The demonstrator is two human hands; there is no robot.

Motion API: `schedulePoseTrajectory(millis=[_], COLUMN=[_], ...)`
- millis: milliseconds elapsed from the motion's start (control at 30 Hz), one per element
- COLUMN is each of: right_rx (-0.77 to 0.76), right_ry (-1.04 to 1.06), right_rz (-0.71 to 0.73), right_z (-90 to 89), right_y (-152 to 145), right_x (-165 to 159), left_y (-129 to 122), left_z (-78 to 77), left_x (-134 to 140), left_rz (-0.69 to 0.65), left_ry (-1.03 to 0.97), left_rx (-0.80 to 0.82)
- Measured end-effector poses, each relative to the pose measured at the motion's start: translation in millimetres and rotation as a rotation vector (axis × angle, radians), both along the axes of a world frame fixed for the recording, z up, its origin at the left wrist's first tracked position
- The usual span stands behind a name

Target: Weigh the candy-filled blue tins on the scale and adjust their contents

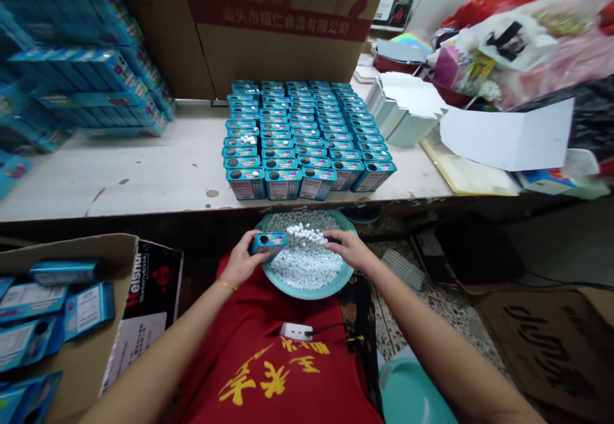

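Work appears partway: loose blue boxes lie in the carton, seemingly outstanding. Left hand closed around one box at the bowl; right hand part-curled at white pellets (firm hold: cannot tell). Beyond, upright boxes stand ranked on the table, some topped with pellets.

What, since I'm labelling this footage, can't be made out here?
All in the head view:
- Inside of the blue box in the left hand: its hole is too small and dark.
- Bottom of the teal bowl: covered by white pellets.
- Fine print on the stacked boxes: blurred.
- Rest of the teal tub: cut off by the bottom edge.
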State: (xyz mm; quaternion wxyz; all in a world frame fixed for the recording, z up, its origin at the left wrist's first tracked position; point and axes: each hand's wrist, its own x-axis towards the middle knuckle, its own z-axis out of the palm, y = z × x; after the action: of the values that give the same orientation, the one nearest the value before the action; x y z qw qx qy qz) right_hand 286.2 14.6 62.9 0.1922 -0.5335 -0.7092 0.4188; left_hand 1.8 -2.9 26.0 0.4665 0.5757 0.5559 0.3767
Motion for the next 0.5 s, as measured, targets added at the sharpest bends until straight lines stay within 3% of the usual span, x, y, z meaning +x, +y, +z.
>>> schedulePoseTrajectory(millis=[100, 200, 333, 500], right_rx=[0.043, 0.099, 0.158, 0.210], right_ry=[-0.152, -0.415, -0.682, -0.804], right_rz=[0.113, 0.200, 0.252, 0.321], right_z=[38.5, 64.6, 83.2, 95.3], right_y=[3.1, 4.9, 5.7, 3.8], right_x=[-5.5, -18.8, -40.4, -61.1], left_y=[8.7, 10.9, 8.2, 6.1], left_z=[-0.6, -3.2, -10.2, -13.1], left_x=[22.3, 36.9, 42.7, 43.5], left_rz=[-0.061, -0.097, -0.123, -0.117], left_ry=[0.101, 0.181, 0.237, 0.248], left_rx=[0.075, 0.140, 0.199, 0.220])
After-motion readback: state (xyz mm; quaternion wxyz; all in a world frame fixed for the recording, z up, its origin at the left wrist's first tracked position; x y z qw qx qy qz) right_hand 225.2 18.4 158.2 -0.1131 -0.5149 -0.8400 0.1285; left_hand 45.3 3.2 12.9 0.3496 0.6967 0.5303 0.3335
